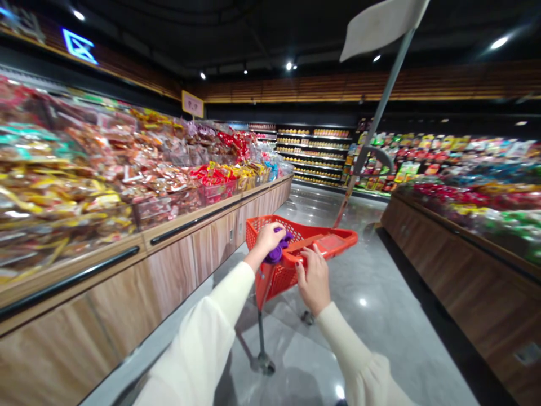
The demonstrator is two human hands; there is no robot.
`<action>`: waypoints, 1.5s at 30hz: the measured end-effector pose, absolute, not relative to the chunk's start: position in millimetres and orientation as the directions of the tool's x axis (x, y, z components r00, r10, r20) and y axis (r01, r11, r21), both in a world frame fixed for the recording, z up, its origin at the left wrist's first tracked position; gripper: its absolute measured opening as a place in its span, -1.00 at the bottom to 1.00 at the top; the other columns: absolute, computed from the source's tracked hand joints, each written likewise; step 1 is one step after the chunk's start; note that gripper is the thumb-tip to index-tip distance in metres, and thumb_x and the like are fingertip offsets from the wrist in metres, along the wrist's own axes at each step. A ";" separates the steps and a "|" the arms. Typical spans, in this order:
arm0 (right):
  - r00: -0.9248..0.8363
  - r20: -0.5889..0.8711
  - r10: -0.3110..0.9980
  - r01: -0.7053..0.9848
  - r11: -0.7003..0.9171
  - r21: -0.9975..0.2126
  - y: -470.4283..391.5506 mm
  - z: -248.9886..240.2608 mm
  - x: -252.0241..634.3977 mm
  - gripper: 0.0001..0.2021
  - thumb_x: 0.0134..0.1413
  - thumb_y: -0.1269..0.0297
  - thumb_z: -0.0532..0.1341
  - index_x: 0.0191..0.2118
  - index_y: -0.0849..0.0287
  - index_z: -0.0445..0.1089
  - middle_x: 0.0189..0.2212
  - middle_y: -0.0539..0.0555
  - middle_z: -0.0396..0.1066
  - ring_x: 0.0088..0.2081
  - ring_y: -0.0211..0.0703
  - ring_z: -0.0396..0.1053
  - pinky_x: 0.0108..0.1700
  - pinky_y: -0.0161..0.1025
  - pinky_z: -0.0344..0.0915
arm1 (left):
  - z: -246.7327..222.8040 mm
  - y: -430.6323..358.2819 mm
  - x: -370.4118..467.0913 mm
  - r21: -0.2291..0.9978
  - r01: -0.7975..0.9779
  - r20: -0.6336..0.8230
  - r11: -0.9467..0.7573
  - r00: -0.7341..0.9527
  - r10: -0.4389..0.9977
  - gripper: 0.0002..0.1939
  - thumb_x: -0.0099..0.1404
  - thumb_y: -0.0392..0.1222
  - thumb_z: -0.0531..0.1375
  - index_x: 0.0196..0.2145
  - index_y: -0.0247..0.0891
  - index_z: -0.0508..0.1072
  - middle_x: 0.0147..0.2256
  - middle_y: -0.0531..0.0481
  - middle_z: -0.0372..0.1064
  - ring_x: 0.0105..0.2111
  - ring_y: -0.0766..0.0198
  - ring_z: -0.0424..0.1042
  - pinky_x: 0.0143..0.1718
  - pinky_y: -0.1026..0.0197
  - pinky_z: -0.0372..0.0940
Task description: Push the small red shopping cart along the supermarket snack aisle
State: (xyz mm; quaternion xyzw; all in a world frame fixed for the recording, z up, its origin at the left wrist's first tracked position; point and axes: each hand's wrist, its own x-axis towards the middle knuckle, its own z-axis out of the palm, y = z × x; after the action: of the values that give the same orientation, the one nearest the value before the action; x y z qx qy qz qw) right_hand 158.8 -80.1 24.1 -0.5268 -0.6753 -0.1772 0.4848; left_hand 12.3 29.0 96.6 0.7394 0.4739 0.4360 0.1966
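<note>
A red plastic shopping cart (279, 279) with perforated sides stands in front of me. My left hand (269, 237) is closed over a bunched purple item (274, 255) at the cart's near left rim. It looks soft, like rolled fabric, but its exact kind does not show. My right hand (315, 279) is at the near right part of the rim, by the cart's handle bar (291, 257). Its fingers are apart and stretched over the edge, with the fingertips at the red plastic. The inside of the basket is mostly hidden.
On the left runs a wood-panelled counter (177, 287) heaped with wrapped snacks (127, 169). A similar counter (448, 254) lines the right side. A pole (391, 79) with a white flag rises beyond the cart. Stocked shelves (313, 152) stand at the back. The floor (380, 321) is glossy grey.
</note>
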 end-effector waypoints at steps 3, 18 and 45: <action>0.172 0.861 0.478 0.880 0.318 -0.353 -73.7 22.9 152.8 -0.72 0.29 0.11 0.00 -0.14 0.18 0.33 -0.09 0.25 0.40 0.28 0.18 0.04 0.21 0.23 0.05 | 71.9 -0.9 22.4 0.599 0.471 0.599 -0.647 0.272 0.753 -0.83 0.27 -0.18 0.16 -0.27 -0.17 0.56 -0.20 -0.01 0.47 -0.14 0.24 0.42 0.01 0.20 0.29; 0.185 0.828 0.530 0.791 0.420 -0.445 -75.0 18.9 177.1 -0.73 0.24 0.10 -0.01 -0.30 0.09 0.35 -0.30 0.11 0.43 0.24 0.16 0.09 0.19 0.17 0.01 | 71.2 -8.8 29.6 0.496 0.427 0.642 -0.756 0.406 0.651 -0.80 0.31 -0.16 0.12 -0.29 -0.16 0.56 -0.22 -0.02 0.42 -0.18 0.25 0.41 -0.01 0.22 0.28; 0.019 0.836 0.548 0.864 0.412 -0.290 -90.3 16.9 160.0 -0.47 0.37 0.15 -0.13 0.38 0.10 -0.14 0.31 0.21 0.06 0.40 0.08 -0.21 0.30 0.28 -0.10 | 71.7 -0.4 5.7 0.448 0.515 0.620 -0.731 0.410 0.669 -0.75 0.21 -0.01 0.25 -0.23 -0.19 0.54 0.02 -0.08 0.33 0.03 0.11 0.35 0.14 0.07 0.21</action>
State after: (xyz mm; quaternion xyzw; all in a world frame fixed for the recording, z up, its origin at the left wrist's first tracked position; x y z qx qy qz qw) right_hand 160.0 -90.3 16.9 -0.5179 -0.6817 -0.1605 0.4912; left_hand 5.7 -0.4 71.7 0.8344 0.3546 0.4114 0.0935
